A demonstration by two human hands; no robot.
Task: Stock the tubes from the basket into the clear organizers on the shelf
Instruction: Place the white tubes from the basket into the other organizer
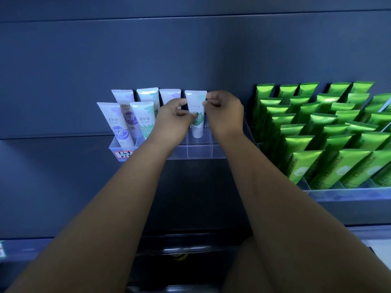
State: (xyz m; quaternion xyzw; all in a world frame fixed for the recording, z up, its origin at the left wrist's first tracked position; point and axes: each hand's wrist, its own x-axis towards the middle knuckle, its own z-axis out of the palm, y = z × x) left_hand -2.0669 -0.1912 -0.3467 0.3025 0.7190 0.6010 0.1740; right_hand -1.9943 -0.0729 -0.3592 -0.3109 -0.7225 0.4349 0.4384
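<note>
Both grips are clamped on the white tube (196, 98): left hand (175, 117) on its left edge, right hand (224, 111) on its right edge. The tube stands between them, long axis upright, cap down inside the clear organizer (198, 154).

Single head-worn wide view, forward and down, near the shelf (53, 187).

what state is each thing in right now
held tube: upright, cap down, pinched by both hands
left hand: pinching held tube's left edge
right hand: pinching its upper right edge
clear organizer: partly filled, front right slots empty
other white tubes: standing cap down
green tubes: packed upright in rows
</note>
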